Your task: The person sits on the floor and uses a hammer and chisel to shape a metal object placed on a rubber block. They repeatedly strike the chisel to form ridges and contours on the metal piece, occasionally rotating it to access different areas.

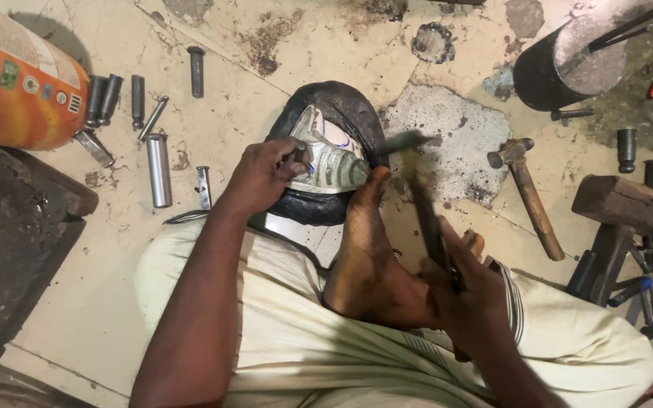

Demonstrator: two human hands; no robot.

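Embossed metal piece (326, 160): silvery, on a black pitch block (326, 200) on the floor, braced by a foot (364, 257). Left hand (266, 175) pinches a punch (298, 155) against it; right hand (466, 291) grips a blurred hammer (417, 181). Orange cylindrical canister (17, 75), small coloured label patches, upper left.

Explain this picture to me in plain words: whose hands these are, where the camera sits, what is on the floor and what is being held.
There is no machine here. A person sits on the floor and wears the camera on the head, so you look down at their own arms. The left hand presses a small punch against a silvery embossed metal piece, which lies on a black rounded pad. The person's foot steadies that piece. The right hand has its grip on a hammer, blurred in motion. Around them lie a second hammer, loose steel punches, an orange canister and a dark metal cylinder.
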